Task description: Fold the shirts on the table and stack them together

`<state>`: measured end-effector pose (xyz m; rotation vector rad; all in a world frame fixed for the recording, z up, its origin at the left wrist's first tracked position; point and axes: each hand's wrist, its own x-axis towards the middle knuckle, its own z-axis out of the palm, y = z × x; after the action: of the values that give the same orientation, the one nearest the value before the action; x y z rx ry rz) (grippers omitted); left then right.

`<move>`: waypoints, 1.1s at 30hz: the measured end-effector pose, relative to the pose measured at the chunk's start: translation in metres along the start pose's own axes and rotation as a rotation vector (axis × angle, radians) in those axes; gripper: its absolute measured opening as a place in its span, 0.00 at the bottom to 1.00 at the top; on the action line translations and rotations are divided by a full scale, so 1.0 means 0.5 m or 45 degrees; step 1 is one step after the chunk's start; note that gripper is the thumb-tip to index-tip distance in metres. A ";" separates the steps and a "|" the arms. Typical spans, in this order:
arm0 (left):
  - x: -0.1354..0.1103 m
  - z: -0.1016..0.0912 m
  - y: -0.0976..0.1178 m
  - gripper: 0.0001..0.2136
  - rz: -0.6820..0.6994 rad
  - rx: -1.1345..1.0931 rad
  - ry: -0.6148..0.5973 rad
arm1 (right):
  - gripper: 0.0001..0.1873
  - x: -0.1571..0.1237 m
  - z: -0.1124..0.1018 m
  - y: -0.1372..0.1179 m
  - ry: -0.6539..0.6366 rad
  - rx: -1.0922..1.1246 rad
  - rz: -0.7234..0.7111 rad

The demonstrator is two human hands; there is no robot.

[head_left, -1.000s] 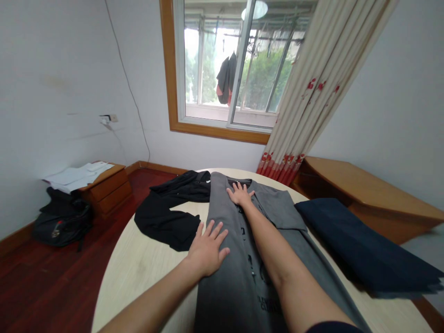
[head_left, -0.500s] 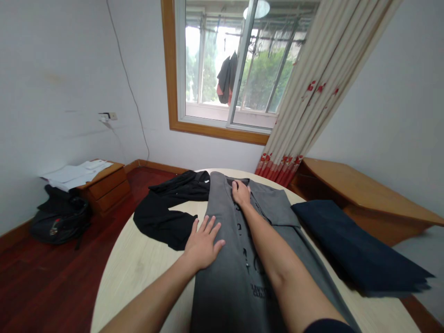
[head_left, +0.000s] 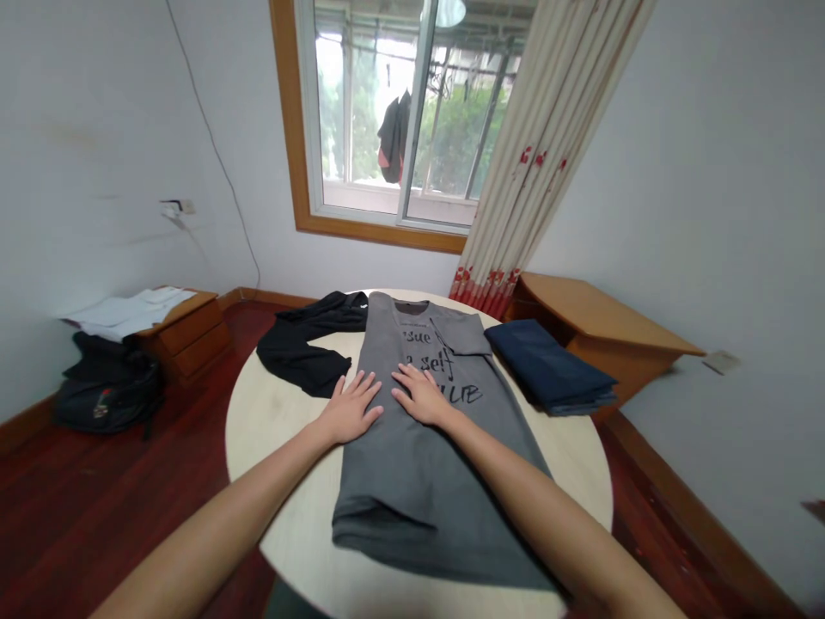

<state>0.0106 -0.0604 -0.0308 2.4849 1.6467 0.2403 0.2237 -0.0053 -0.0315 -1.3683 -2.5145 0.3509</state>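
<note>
A grey T-shirt (head_left: 418, 464) with black lettering lies lengthwise on a round pale wooden table (head_left: 271, 421), its sides folded in. My left hand (head_left: 348, 408) rests flat on the shirt's left edge, fingers spread. My right hand (head_left: 422, 395) lies flat on the shirt's middle, just below the lettering, fingers stretched out. Neither hand holds anything.
A black garment (head_left: 309, 344) lies crumpled at the table's far left. A folded navy cloth (head_left: 547, 370) sits at the right edge. A wooden bedside cabinet (head_left: 186, 322) with papers, a black bag (head_left: 106, 391), a low wooden bench (head_left: 593, 314), a curtain and a window surround the table.
My right hand has drawn back from the shirt's collar to its middle. My left hand has stayed on the shirt's left edge. The view has pulled back, showing the whole table.
</note>
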 end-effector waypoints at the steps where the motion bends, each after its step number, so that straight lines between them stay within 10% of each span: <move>1: -0.027 0.002 0.011 0.28 0.019 -0.002 -0.013 | 0.28 -0.026 -0.001 -0.010 0.002 0.004 0.001; 15: -0.342 -0.026 0.113 0.20 0.256 -0.312 -0.019 | 0.24 -0.295 -0.016 -0.119 -0.035 0.192 -0.117; 27: -0.358 -0.005 0.123 0.10 0.132 -0.515 0.438 | 0.12 -0.326 -0.015 -0.155 0.170 0.879 -0.106; 33: -0.362 0.009 0.120 0.13 -0.039 -0.463 0.423 | 0.10 -0.294 -0.012 -0.199 0.310 1.093 -0.110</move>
<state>-0.0041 -0.2507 -0.0312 2.2286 1.5749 0.9032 0.2249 -0.1814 -0.0091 -0.8757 -1.8411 1.0208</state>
